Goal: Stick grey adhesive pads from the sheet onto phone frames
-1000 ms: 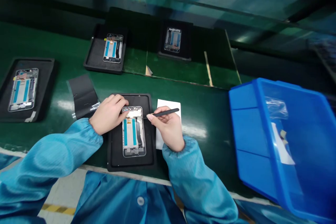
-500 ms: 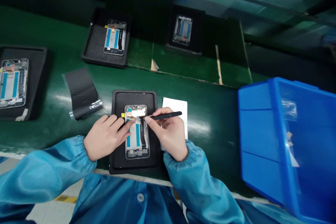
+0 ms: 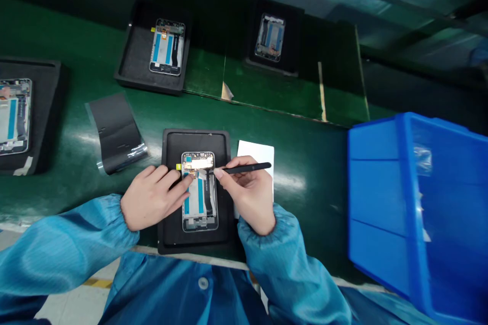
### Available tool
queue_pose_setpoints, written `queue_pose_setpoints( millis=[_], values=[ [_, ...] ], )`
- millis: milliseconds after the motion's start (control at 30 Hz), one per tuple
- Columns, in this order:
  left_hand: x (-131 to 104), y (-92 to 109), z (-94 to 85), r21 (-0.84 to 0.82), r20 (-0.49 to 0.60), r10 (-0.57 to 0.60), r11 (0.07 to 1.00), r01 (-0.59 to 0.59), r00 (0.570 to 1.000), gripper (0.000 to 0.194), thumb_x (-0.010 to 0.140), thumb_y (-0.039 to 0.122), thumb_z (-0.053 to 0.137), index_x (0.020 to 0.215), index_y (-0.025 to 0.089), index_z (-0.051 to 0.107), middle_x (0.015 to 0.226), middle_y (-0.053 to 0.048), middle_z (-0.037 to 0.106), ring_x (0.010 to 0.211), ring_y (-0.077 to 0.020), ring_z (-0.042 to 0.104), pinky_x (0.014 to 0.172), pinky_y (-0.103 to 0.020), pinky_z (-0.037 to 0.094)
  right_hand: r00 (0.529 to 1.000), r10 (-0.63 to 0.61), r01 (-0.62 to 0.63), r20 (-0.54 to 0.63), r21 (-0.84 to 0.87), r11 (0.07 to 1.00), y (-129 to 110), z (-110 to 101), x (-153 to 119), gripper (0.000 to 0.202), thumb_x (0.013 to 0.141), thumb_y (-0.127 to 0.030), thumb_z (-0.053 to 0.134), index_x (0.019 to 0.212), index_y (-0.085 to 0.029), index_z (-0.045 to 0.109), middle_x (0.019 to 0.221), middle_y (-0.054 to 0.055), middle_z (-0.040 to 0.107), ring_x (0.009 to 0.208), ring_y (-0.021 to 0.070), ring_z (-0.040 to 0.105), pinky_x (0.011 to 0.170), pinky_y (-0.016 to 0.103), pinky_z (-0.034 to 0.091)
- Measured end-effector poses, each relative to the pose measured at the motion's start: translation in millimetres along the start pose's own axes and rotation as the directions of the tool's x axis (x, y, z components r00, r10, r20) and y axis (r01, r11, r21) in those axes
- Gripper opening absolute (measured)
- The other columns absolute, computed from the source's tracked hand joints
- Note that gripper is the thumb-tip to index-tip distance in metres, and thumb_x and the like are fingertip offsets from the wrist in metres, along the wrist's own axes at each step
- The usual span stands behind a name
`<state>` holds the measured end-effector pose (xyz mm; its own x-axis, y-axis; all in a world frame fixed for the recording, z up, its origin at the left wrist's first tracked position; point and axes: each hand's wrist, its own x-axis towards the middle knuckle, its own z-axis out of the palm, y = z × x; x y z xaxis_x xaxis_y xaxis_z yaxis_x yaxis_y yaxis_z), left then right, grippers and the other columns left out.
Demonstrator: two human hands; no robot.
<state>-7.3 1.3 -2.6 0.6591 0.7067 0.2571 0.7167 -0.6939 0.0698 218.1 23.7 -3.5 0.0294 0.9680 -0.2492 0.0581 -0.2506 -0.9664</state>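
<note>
An opened phone (image 3: 199, 198) lies face down in a black tray (image 3: 168, 236), its circuit board and blue strips bare. My left hand (image 3: 155, 197) reaches over the phone's left edge. Its index fingertip touches the area just below the circuit board, and the other fingers are spread. In my right hand (image 3: 249, 193) a slim black pen-like tool (image 3: 247, 167) is pinched between thumb and fingers. That tool's tip is hidden by the fingertips near the dark flex cable (image 3: 208, 195). A small pale piece (image 3: 202, 174) shows between the two hands' fingertips. A yellow tab (image 3: 178, 166) juts from the phone's upper left.
White paper (image 3: 256, 149) lies partly beneath my right hand. To the left rests a black film sheet (image 3: 116, 129). More opened phones sit in black trays at the left (image 3: 46, 111), the back (image 3: 131, 66) and the back right (image 3: 293, 45). A blue bin (image 3: 377, 188) stands right.
My right hand and the black tool have shifted slightly right, away from the cable. The pale piece appears tilted a little more to the right. My left hand stays on the phone.
</note>
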Motion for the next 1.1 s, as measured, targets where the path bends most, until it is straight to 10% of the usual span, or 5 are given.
queue_pose_setpoints(
  millis=[233, 1100],
  values=[
    [-6.0, -0.4, 3.8, -0.113, -0.107, 0.029, 0.993, -0.041, 0.994, 0.010, 0.091, 0.023, 0.066, 0.094, 0.013, 0.069, 0.078, -0.004, 0.067, 0.068, -0.0154, 0.054, 0.059, -0.033, 0.038, 0.994, 0.055, -0.048, 0.097, -0.075, 0.996, -2.3, 8.7, 2.1, 0.027, 0.075, -0.032, 0.082, 0.086, -0.023, 0.059, 0.068, -0.004, 0.064, 0.053, 0.0123, 0.059, 0.052, 0.027, 0.050],
    [-5.7, -2.6, 9.4, -0.165, -0.062, 0.002, 0.986, -0.012, 0.998, 0.010, 0.092, 0.023, 0.063, 0.095, 0.015, 0.068, 0.079, -0.004, 0.067, 0.066, -0.0162, 0.053, 0.057, -0.034, 0.040, 0.990, 0.091, -0.079, 0.105, -0.119, 0.990, -7.0, 13.5, 7.4, 0.026, 0.076, -0.028, 0.082, 0.085, -0.023, 0.057, 0.065, -0.005, 0.063, 0.050, 0.0112, 0.059, 0.048, 0.025, 0.048]
  ],
)
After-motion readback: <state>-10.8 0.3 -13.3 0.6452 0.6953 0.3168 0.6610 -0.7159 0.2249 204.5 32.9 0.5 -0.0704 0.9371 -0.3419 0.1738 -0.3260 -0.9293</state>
